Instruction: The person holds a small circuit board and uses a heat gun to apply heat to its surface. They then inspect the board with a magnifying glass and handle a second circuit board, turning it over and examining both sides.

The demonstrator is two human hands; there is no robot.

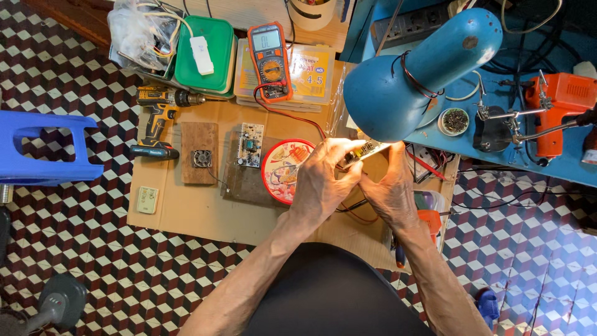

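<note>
Cube-patterned tiled floor (74, 230), blue lamp (410, 74)

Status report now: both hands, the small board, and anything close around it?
Left hand and right hand both grip small circuit board. Board held under blue lamp. Red round tin just beside left hand.

Under the blue lamp (413, 74), the small circuit board (364, 149) is mostly covered by the left hand (320, 177) and right hand (392, 186); its parts are too small to tell.

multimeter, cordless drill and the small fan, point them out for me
multimeter (270, 61), head view, on its orange body at the dial
cordless drill (155, 121), head view, on its yellow handle
small fan (201, 158), head view, on its black frame
</note>
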